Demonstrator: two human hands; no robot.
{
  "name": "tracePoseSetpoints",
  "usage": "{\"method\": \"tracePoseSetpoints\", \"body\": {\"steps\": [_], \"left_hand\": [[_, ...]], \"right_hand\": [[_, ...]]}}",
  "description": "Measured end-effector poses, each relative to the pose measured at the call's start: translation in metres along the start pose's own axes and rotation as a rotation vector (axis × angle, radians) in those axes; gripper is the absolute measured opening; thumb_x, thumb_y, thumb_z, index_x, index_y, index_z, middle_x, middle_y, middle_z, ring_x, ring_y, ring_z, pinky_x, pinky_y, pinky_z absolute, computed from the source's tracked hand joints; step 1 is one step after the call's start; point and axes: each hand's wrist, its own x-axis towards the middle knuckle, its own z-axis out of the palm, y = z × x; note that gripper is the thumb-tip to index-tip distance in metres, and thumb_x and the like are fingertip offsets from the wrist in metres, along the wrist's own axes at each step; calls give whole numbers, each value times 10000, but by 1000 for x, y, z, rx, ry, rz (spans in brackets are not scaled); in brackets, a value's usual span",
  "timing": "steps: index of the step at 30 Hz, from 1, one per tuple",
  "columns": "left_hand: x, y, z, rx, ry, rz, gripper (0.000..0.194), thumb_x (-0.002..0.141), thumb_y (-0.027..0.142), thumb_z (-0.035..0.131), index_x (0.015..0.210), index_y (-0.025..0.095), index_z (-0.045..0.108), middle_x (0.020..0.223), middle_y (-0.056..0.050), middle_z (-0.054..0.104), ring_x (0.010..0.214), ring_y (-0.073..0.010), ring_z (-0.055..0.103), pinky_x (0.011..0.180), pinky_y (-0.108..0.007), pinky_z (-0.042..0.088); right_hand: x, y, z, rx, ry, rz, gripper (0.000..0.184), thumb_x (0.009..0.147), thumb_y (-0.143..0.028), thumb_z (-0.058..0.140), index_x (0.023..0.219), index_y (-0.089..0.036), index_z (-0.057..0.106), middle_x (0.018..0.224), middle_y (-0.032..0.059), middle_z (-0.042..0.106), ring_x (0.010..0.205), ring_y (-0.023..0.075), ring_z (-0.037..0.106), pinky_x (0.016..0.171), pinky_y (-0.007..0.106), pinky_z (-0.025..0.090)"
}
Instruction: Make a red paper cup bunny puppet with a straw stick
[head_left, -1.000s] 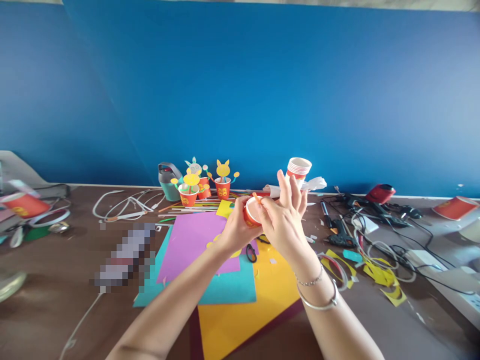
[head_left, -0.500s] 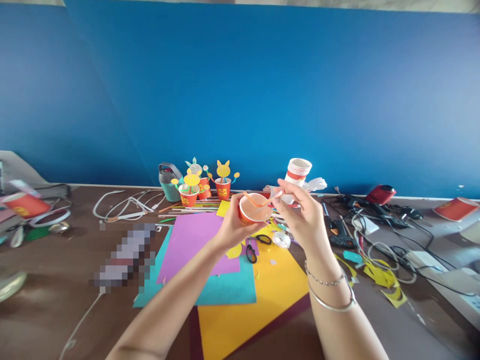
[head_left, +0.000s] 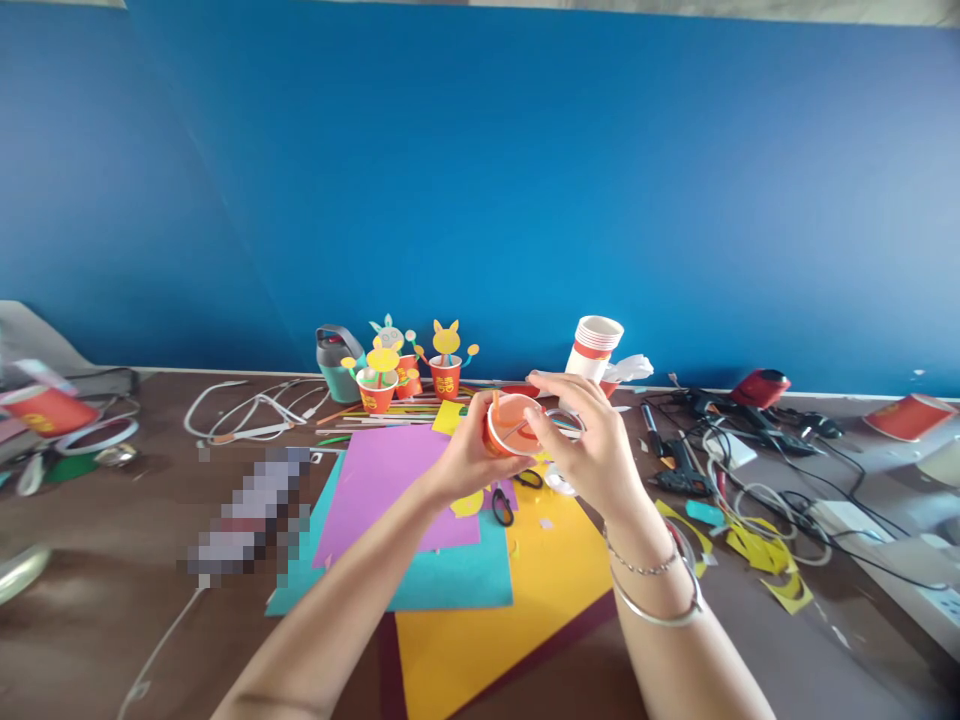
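A red paper cup (head_left: 516, 411) is held up over the table in my left hand (head_left: 459, 458), tilted so that its pale inside faces me. My right hand (head_left: 589, 430) is at the cup's right rim. Its thumb reaches into the opening, and the other fingers are bent over the far side. A thin orange strip (head_left: 496, 400), perhaps a straw or pipe cleaner, crosses the cup's mouth, with one end near the left rim and the other under my right thumb. Black-handled scissors (head_left: 503, 507) and a roll of clear tape (head_left: 559, 480) lie below the hands.
Purple (head_left: 390, 490), teal (head_left: 457, 580) and yellow sheets (head_left: 517, 640) cover the middle. Decorated cups (head_left: 446, 378) and a flask (head_left: 339, 365) stand behind, left of a cup stack (head_left: 595, 345). Right are a glue gun (head_left: 681, 470), cables and yellow scraps (head_left: 757, 550).
My right hand has moved left and down to the cup, bringing the orange strip into its mouth. The cup has shifted slightly right in my left hand.
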Motion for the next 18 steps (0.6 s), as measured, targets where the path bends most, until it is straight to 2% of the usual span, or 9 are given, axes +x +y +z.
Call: {"method": "tracePoseSetpoints", "body": {"steps": [2, 4, 6, 8, 11, 14, 18], "left_hand": [[0, 3, -2, -35, -70, -27, 680, 651, 370, 858, 1179, 203, 462, 1183, -106, 602, 1089, -280, 617, 898, -404, 518], [-1, 8, -5, -117, -192, -74, 719, 640, 379, 866, 1212, 203, 469, 1179, -116, 623, 1067, -297, 642, 874, -419, 536], [-1, 12, -7, -197, -335, -154, 720, 649, 381, 862, 1233, 207, 478, 1146, -111, 651, 985, -289, 682, 814, -414, 558], [-1, 15, -10, -240, -420, -205, 752, 648, 378, 865, 1272, 216, 479, 1151, -111, 664, 967, -288, 694, 796, -409, 565], [-1, 16, -11, -231, -423, -194, 847, 617, 395, 883, 1336, 226, 469, 1211, -118, 653, 1095, -318, 653, 881, -428, 543], [0, 14, -11, -198, -425, -179, 847, 606, 417, 885, 1325, 221, 484, 1215, -121, 649, 1141, -328, 626, 925, -448, 521], [0, 12, -11, -117, -358, -175, 760, 593, 404, 894, 1217, 203, 510, 1183, -118, 635, 1085, -305, 635, 875, -421, 531]], "right_hand": [[1, 1, -3, 165, 14, 110, 195, 910, -332, 601, 1017, -245, 739, 1166, 81, 712, 1142, 247, 627, 984, 441, 486], [2, 6, -7, 333, -7, 240, 235, 942, -373, 552, 967, -258, 756, 1168, 70, 714, 1149, 236, 633, 976, 422, 501], [4, 14, -10, 429, -95, 319, 219, 919, -394, 589, 979, -279, 765, 1239, 59, 687, 1205, 244, 604, 976, 416, 507], [6, 21, -12, 447, -236, 345, 187, 853, -398, 678, 976, -295, 774, 1329, 48, 637, 1287, 264, 541, 1003, 426, 490], [8, 28, -10, 445, -366, 369, 167, 774, -405, 762, 888, -286, 788, 1358, 53, 612, 1346, 288, 479, 1072, 456, 425], [8, 28, -6, 458, -348, 388, 158, 753, -413, 778, 807, -265, 780, 1304, 68, 641, 1323, 291, 499, 1096, 475, 386], [7, 24, -2, 431, -319, 406, 202, 725, -446, 789, 755, -248, 765, 1301, 77, 640, 1317, 305, 495, 1104, 489, 363]]}}
